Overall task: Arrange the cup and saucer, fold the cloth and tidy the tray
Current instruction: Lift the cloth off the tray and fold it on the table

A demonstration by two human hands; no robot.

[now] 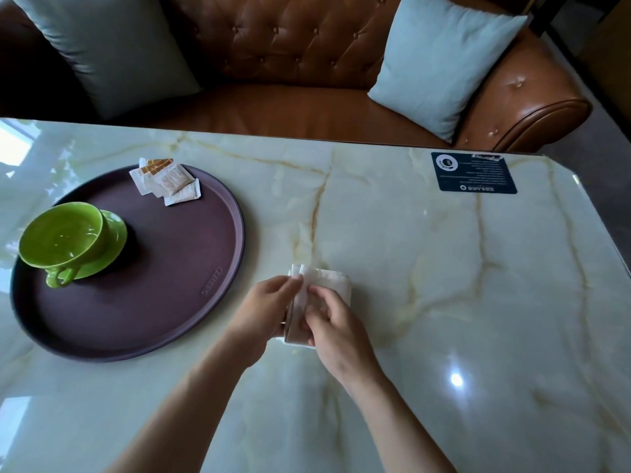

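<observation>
Both hands pinch the white cloth (327, 295) on the desk (444, 285): left hand (263, 312) grips its edge, right hand (333, 322) presses layers, likely to crease a fold. At nine o'clock, the cup (61, 240) sits on its saucer (114, 240) on the tray (170, 268), sachets (167, 182) at eleven o'clock.

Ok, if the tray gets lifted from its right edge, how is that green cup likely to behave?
Probably risky. The green cup looks tilted on its saucer, so it may slide or tip. Both sit near the left rim of the tray, so a right-edge lift would likely be unbalanced. Their glossy surfaces suggest hard, slippery, breakable ware. The loose packets look light and could shift.
</observation>
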